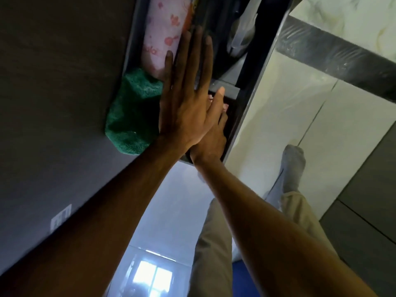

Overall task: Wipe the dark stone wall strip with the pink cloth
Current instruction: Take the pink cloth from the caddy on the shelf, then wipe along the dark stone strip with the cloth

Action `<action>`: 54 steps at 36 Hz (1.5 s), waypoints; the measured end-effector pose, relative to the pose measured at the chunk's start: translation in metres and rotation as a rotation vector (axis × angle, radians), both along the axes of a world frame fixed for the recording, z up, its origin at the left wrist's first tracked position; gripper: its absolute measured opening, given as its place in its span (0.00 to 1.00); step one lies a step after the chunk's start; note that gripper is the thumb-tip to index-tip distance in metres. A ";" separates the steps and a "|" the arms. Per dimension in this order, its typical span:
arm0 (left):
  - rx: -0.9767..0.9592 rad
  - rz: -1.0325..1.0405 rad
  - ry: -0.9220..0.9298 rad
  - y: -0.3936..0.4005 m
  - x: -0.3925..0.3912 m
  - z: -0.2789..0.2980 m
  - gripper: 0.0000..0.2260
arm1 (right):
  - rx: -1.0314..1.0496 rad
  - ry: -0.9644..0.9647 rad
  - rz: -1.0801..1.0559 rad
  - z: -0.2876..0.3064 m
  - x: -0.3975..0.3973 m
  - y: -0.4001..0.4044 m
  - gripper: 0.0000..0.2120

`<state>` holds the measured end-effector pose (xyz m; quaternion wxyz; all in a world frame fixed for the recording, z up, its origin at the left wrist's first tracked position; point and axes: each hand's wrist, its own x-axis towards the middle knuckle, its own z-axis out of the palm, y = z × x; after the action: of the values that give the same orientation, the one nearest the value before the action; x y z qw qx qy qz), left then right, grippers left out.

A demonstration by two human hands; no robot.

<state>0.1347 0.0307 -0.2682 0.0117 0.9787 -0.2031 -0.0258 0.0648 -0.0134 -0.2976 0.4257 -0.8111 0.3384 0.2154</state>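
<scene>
The dark stone wall strip (pixel 334 53) runs across the pale marble wall at the upper right, under a shiny film. My left hand (pixel 186 99) lies flat with its fingers spread, over the contents of a dark open compartment (pixel 246 99), and holds nothing. My right hand (pixel 211 142) reaches into the compartment underneath the left one, with its fingers hidden. Small pink bits (pixel 225 106), perhaps the pink cloth, show beside those fingers. Whether the right hand grips them cannot be told.
Inside the compartment lie a green fluffy cloth (pixel 130 116), a pink flowered roll (pixel 162 33) and a clear plastic bag (pixel 242 33). A dark panel (pixel 53 93) fills the left side. My legs in beige trousers (pixel 216 232) and a grey sock (pixel 293 163) stand on the glossy floor.
</scene>
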 end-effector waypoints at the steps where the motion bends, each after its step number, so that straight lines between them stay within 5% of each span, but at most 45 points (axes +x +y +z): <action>1: 0.004 0.002 0.025 0.000 0.000 0.005 0.36 | 0.001 0.001 0.003 0.003 0.000 -0.004 0.35; 4: -0.058 0.046 0.149 0.000 0.000 0.023 0.34 | 0.083 0.003 0.036 0.029 -0.002 -0.018 0.22; 7: -0.212 0.185 0.265 -0.002 -0.010 0.059 0.33 | 0.146 -0.050 0.215 0.078 -0.014 -0.039 0.30; 10: -0.243 0.269 0.232 -0.007 -0.030 0.103 0.32 | 0.244 -0.173 0.125 0.135 -0.026 -0.068 0.32; 16: -0.128 0.083 0.222 -0.032 -0.061 0.163 0.28 | 0.053 -0.345 0.057 0.207 -0.047 -0.161 0.30; 26: -0.171 -0.054 0.434 -0.174 -0.069 0.182 0.32 | 0.014 -0.294 -0.139 0.205 -0.020 -0.345 0.32; 31: -0.115 0.091 0.550 -0.246 -0.066 0.100 0.38 | 0.128 -0.302 -0.154 0.128 -0.004 -0.412 0.30; 38: 0.000 0.083 0.618 -0.326 -0.068 -0.094 0.36 | 0.194 -0.278 -0.203 -0.047 0.018 -0.471 0.26; 48: 0.041 -0.007 0.515 -0.325 -0.035 -0.310 0.33 | 0.050 -0.163 -0.037 -0.253 0.047 -0.473 0.23; 54: 0.008 -0.004 0.439 -0.300 -0.014 -0.386 0.31 | -0.295 -0.187 0.178 -0.318 0.063 -0.468 0.27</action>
<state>0.1209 -0.2695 -0.6537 0.0519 0.9492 -0.1975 -0.2392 0.1276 -0.4819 -0.6154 0.3113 -0.9078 0.2522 0.1241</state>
